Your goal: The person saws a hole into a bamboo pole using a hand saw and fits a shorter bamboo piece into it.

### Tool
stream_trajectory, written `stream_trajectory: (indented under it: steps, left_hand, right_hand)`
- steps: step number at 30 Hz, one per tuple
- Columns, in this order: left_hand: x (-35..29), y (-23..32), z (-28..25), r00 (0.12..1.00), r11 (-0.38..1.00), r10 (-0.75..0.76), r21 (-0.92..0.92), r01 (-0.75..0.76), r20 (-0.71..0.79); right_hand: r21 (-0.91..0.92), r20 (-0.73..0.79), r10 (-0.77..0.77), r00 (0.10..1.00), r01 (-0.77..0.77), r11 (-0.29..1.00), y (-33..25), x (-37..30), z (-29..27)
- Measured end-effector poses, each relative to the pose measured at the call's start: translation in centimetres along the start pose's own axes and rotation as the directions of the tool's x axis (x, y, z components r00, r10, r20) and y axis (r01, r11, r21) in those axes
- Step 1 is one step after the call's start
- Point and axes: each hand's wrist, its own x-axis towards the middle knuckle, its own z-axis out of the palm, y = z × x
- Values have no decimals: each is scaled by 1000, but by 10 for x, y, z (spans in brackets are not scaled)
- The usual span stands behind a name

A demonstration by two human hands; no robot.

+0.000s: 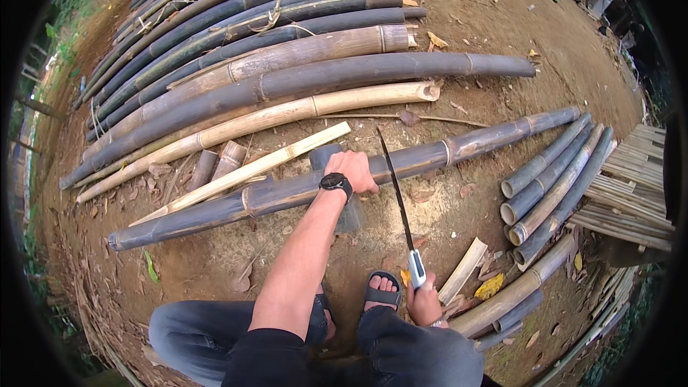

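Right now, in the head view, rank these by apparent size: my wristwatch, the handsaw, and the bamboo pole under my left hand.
1. Bamboo pole
2. Handsaw
3. Wristwatch, clearly the smallest

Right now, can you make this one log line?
left hand: on long dark bamboo pole; right hand: holding white-handled, dark-bladed saw; saw: overlapping pole in view; saw-pole contact: unclear

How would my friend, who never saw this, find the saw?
Find the long dark bamboo pole under the person's left hand. Just right of that hand, the saw crosses it in view, reaching down to the right hand. Unlike the bamboo around it, it has a thin blade and pale handle.
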Motion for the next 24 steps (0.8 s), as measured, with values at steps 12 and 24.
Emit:
stream_trajectory:
  steps: [12, 24]
  left_hand:
    - [-4, -6, 2, 994, 999, 43, 26, -40, -97]
    - [-8, -4, 7, 996, 999, 18, 53, -13, -88]
  right_hand:
    - [-67, 73, 3, 997, 2, 998, -36, 49, -16]
    - [-48, 82, -38, 996, 42, 998, -33, 67, -8]
